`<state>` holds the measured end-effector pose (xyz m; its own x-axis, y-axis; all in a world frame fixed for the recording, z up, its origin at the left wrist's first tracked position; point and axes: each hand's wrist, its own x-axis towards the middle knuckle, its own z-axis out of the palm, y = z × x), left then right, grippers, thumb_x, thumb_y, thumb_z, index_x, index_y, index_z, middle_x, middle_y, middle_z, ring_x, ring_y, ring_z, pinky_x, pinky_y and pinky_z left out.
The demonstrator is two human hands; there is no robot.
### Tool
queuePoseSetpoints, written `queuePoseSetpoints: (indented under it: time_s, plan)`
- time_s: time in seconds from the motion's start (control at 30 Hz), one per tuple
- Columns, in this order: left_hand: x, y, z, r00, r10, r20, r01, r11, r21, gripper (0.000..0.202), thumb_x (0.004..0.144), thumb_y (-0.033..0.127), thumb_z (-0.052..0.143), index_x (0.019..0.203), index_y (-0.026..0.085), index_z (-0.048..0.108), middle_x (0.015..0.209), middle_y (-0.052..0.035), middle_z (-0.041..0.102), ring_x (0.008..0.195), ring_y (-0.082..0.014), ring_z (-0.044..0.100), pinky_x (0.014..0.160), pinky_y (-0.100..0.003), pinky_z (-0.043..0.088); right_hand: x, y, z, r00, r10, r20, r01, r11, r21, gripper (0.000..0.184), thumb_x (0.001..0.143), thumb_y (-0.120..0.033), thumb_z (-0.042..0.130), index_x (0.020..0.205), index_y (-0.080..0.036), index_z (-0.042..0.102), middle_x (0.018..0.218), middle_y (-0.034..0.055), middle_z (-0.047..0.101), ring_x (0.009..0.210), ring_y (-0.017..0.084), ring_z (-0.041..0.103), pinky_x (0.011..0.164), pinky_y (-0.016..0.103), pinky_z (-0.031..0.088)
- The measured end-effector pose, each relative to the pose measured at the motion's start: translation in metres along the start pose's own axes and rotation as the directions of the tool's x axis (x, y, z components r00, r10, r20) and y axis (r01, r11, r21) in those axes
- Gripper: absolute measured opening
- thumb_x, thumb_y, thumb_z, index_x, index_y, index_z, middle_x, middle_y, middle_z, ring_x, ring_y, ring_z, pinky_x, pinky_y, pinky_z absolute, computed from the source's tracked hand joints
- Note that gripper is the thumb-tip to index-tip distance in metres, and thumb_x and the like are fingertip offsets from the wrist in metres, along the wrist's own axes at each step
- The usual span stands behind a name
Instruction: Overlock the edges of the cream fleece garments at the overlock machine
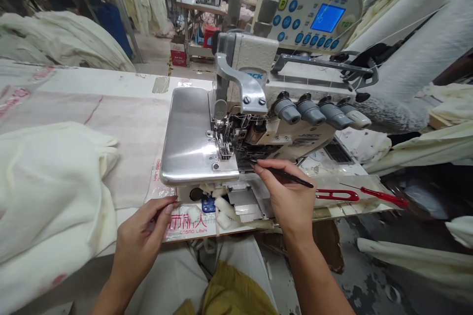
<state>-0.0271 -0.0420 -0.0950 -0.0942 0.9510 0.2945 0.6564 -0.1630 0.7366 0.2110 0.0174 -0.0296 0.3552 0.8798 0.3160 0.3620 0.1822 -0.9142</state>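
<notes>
An overlock sewing machine (pixel 236 108) stands on the table, with a shiny metal bed plate (pixel 188 138) on its left. My right hand (pixel 286 194) pinches dark tweezers (pixel 284 175), whose tip points into the looper area just right of the presser foot (pixel 223 145). Resting at the table's front edge is my left hand (pixel 146 234); its fingers are curled, with the fingertips touching the plastic sheet printed with red lettering (pixel 185 224). I cannot make out anything held in it.
A heap of cream fabric (pixel 48 192) covers the table's left. Red thread snips (pixel 338 195) and a red-handled tool (pixel 384 197) lie to the right. A control panel (pixel 314 15) rises behind the machine. Four tension knobs (pixel 320 110) face me. More cream cloth (pixel 414 49) is piled at the right.
</notes>
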Motion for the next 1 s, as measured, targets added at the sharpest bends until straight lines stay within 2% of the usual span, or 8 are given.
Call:
queuePoseSetpoints:
  time_s: [0.23,0.4,0.6,0.67,0.7,0.8,0.87,1.0]
  plan:
    - [-0.001,0.001,-0.001,1.000,-0.006,0.009,0.006,1.000,0.015,0.023,0.087,0.037,0.051,0.090,0.021,0.067,0.090,-0.0019,0.072,0.075,-0.0153,0.066,0.070,-0.021,0.052,0.001,0.005,-0.002,0.994,0.043,-0.097,-0.048,0.998,-0.051,0.003,0.071,-0.021,0.069,0.073,-0.020,0.071,0.072,0.0000,0.067,0.068,0.014,0.061,0.064,0.025,0.049]
    - [0.001,0.002,0.001,0.999,-0.040,0.014,0.040,0.999,0.004,0.025,0.086,0.039,0.051,0.091,0.021,0.067,0.091,-0.0025,0.072,0.075,-0.0153,0.066,0.069,-0.021,0.052,0.001,0.000,-0.001,0.995,0.094,0.036,-0.091,0.993,-0.078,0.003,0.071,-0.022,0.069,0.072,-0.019,0.070,0.073,0.0013,0.067,0.070,0.016,0.062,0.064,0.026,0.049]
    - [-0.005,0.010,-0.003,0.965,-0.261,0.009,0.259,0.953,-0.156,0.032,0.080,0.048,0.057,0.092,0.021,0.067,0.089,-0.0038,0.072,0.073,-0.0177,0.066,0.069,-0.026,0.054,-0.021,-0.016,-0.054,0.969,-0.241,-0.063,0.244,0.969,0.038,0.014,0.086,-0.023,0.056,0.076,-0.020,0.065,0.084,0.0040,0.065,0.096,0.022,0.061,0.087,0.038,0.046]
    - [-0.015,0.024,0.003,0.916,-0.390,0.094,0.397,0.850,-0.345,0.034,0.078,0.051,0.059,0.090,0.020,0.066,0.081,-0.0046,0.071,0.062,-0.0167,0.064,0.063,-0.027,0.054,-0.028,-0.014,-0.082,0.963,-0.249,-0.106,0.258,0.963,0.081,0.024,0.090,-0.027,0.048,0.071,-0.019,0.060,0.075,0.0035,0.060,0.084,0.021,0.063,0.078,0.037,0.050]
    - [-0.021,0.033,0.009,0.881,-0.416,0.227,0.473,0.753,-0.457,0.036,0.077,0.052,0.060,0.089,0.018,0.066,0.075,-0.0048,0.070,0.055,-0.0157,0.062,0.056,-0.026,0.052,-0.031,-0.013,-0.095,0.970,-0.208,-0.128,0.220,0.971,0.092,0.025,0.091,-0.030,0.047,0.072,-0.019,0.058,0.071,0.0026,0.058,0.072,0.018,0.062,0.068,0.033,0.051]
    - [-0.035,0.066,0.036,0.662,-0.195,0.724,0.741,0.316,-0.592,0.042,0.073,0.051,0.067,0.097,0.017,0.065,0.081,-0.0080,0.070,0.051,-0.0127,0.060,0.048,-0.022,0.047,-0.035,-0.007,-0.122,0.980,-0.051,-0.193,0.071,0.993,0.096,0.023,0.089,-0.039,0.049,0.084,-0.019,0.058,0.063,-0.0004,0.054,0.045,0.010,0.049,0.043,0.023,0.040]
    - [-0.035,0.088,0.052,0.553,-0.040,0.832,0.832,0.077,-0.549,0.044,0.072,0.041,0.072,0.108,0.018,0.062,0.109,-0.0126,0.066,0.070,-0.0141,0.066,0.060,-0.022,0.050,-0.037,-0.005,-0.129,0.982,-0.016,-0.188,0.039,0.992,0.117,0.027,0.089,-0.044,0.048,0.087,-0.019,0.059,0.060,-0.0009,0.053,0.042,0.009,0.046,0.041,0.022,0.037]
    - [-0.023,0.120,0.058,0.608,0.098,0.788,0.791,-0.160,-0.590,0.036,0.078,0.028,0.066,0.110,0.014,0.063,0.135,-0.0167,0.048,0.108,-0.0235,0.057,0.084,-0.032,0.047,-0.045,-0.001,-0.130,0.992,-0.034,-0.123,0.045,0.995,0.084,0.038,0.090,-0.049,0.042,0.081,-0.018,0.060,0.060,0.0016,0.054,0.048,0.012,0.049,0.045,0.025,0.040]
